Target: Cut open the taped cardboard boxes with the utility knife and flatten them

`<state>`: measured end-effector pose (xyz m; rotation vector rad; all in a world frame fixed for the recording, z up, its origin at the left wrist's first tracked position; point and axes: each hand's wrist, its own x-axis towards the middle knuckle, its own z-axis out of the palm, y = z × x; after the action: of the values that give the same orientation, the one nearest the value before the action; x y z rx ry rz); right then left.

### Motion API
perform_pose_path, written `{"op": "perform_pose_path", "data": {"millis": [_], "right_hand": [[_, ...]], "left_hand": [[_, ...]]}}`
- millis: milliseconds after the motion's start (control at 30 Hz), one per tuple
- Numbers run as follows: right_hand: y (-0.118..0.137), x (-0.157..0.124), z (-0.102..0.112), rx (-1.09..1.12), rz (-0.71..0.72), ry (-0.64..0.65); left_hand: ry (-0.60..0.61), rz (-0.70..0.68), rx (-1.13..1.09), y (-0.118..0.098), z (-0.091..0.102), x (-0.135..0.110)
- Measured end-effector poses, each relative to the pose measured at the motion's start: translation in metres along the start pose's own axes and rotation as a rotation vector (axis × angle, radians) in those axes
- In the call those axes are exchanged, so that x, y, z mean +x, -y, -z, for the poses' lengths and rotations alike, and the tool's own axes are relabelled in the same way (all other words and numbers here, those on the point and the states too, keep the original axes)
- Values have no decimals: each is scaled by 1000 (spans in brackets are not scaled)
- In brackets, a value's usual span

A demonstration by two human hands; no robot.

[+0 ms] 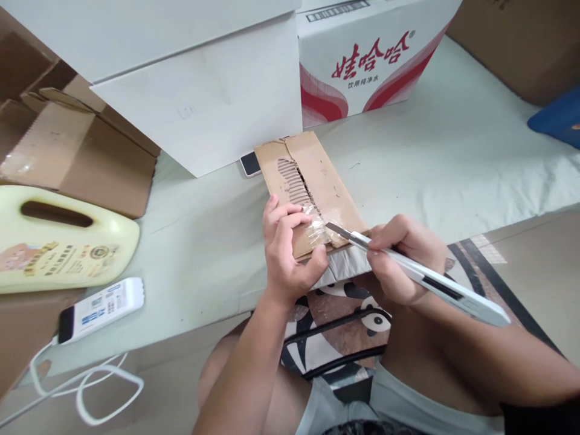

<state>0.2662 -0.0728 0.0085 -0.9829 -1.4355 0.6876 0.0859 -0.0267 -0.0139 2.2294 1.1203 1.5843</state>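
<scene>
A flat brown cardboard box (333, 175) lies at the front edge of the cloth-covered table. Its top has a torn seam with corrugation showing and clear tape at the near end. My left hand (292, 251) presses on its near left part, fingers over the top and thumb at the near edge. In my right hand (403, 260) is a white utility knife (446, 287), gripped between thumb and fingers. The extended blade points left, its tip at the taped part of the seam; whether it touches the tape I cannot tell.
White boxes (217, 96) and a red-and-white carton (362, 66) stand behind. A phone (250, 164) lies partly under the cardboard box. To the left are a brown carton (104, 151), a yellow jug (90, 235) and a white power strip (106, 308) with a cable. Something blue (557, 118) sits right.
</scene>
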Motion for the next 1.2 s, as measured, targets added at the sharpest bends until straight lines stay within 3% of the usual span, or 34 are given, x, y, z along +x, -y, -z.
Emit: {"op": "perform_pose_path", "data": {"millis": [567,1200], "right_hand": [[0,3,-2,6,71,0],[-2,-1,0,14,14,9]], "left_hand": [[16,-12,38,1,1,0],[-11,-12,4,1,-1,0]]}}
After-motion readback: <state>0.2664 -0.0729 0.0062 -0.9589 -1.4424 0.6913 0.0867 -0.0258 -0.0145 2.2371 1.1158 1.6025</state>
